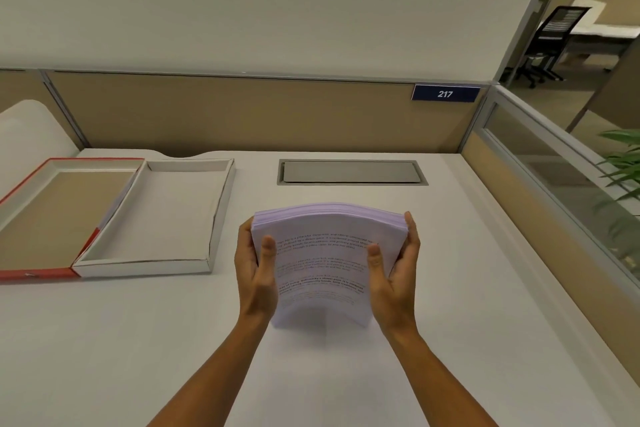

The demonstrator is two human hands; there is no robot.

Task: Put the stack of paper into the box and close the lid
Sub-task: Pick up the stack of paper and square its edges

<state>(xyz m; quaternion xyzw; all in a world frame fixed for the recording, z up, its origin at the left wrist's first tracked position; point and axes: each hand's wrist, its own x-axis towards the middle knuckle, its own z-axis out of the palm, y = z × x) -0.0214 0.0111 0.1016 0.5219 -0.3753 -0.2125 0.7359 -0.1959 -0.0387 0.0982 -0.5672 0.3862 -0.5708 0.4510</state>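
Note:
A thick stack of printed white paper [322, 263] is held upright and slightly bowed above the middle of the desk. My left hand [254, 270] grips its left edge, thumb on the front page. My right hand [394, 274] grips the right edge the same way. The shallow white box [218, 218] lies open and empty on the desk to the left of the stack. Its red-edged lid [38, 274] lies flipped open further left, joined to the box along one side.
A grey metal cable hatch [351, 172] is set in the white desk [467, 288] behind the stack. Beige partition walls [242, 114] close the back and right sides. A green plant [623, 163] stands past the right partition.

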